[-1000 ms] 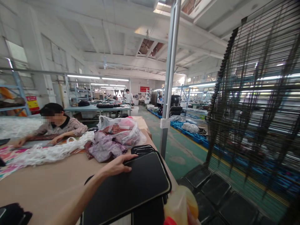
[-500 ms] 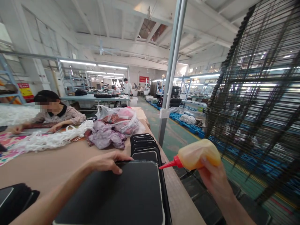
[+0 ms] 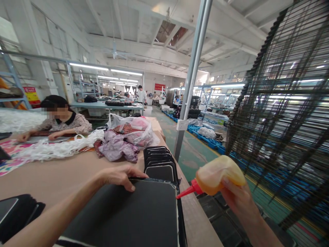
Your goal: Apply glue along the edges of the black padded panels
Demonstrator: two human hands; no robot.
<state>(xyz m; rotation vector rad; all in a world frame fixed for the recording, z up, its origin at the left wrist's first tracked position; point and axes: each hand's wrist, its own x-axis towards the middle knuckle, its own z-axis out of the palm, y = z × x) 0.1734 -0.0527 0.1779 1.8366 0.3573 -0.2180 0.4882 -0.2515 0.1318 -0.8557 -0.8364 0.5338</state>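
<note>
A dark rectangular panel (image 3: 133,212) with rounded corners and a pale line along its rim lies before me on the table. My left hand (image 3: 123,176) grips its far edge, thumb on the top face and fingers behind. In my right hand (image 3: 235,192) is a squeeze bottle (image 3: 218,175) of yellowish glue-like liquid, tilted down to the left. Its red nozzle (image 3: 186,190) touches or nearly touches the panel's right edge, a little below the far corner. Just beyond stand several similar black panels (image 3: 159,168) in an overlapping row.
More black panels (image 3: 19,216) sit at the left on the brown tabletop (image 3: 102,164). Purple cloth (image 3: 118,145), a clear plastic bag (image 3: 138,128) and white strips (image 3: 56,149) lie farther back, near a seated co-worker (image 3: 61,120). A metal post (image 3: 187,85) and wire rack (image 3: 280,103) rise at right.
The nozzle has moved down along the panel's right edge, from near the far corner toward me. My left hand keeps its hold on the far edge.
</note>
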